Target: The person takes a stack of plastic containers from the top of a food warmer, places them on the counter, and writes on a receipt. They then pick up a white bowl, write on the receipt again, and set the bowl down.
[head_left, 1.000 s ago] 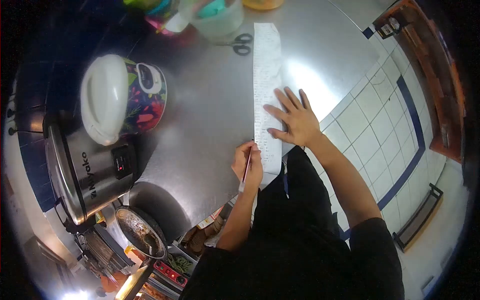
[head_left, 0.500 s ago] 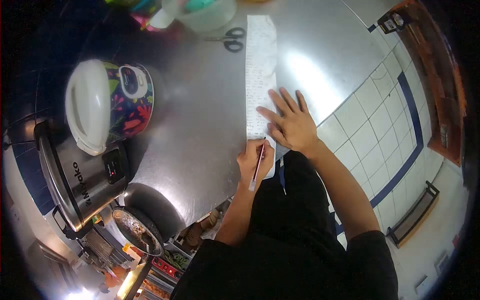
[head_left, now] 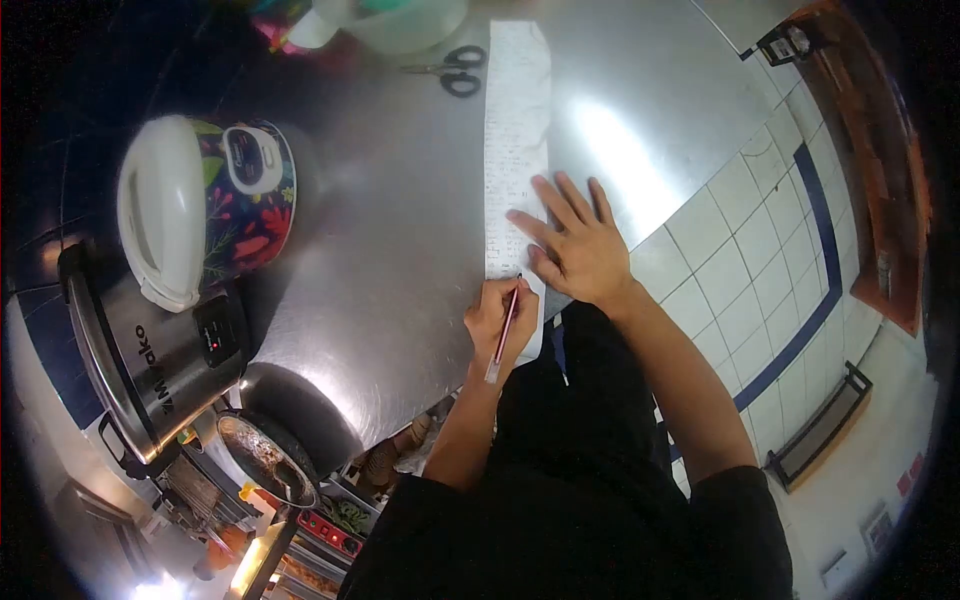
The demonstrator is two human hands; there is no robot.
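A long, narrow strip of paper with rows of handwriting lies on the metal table. My left hand is closed around a dark red pen with a clear end, its tip touching the lower part of the paper. To the right, my right hand lies flat with fingers spread, its fingertips on the paper's right edge. Black-handled scissors rest just left of the paper's top end.
A patterned rice cooker with a white lid stands at the left of the metal table. Below it are a steel Miyako appliance and a pan. A translucent bowl is at the top. White floor tiles show right.
The view has shifted slightly, so the table items appear a little further left and up. My left hand still grips the pen at the paper, and my right hand stays flat.
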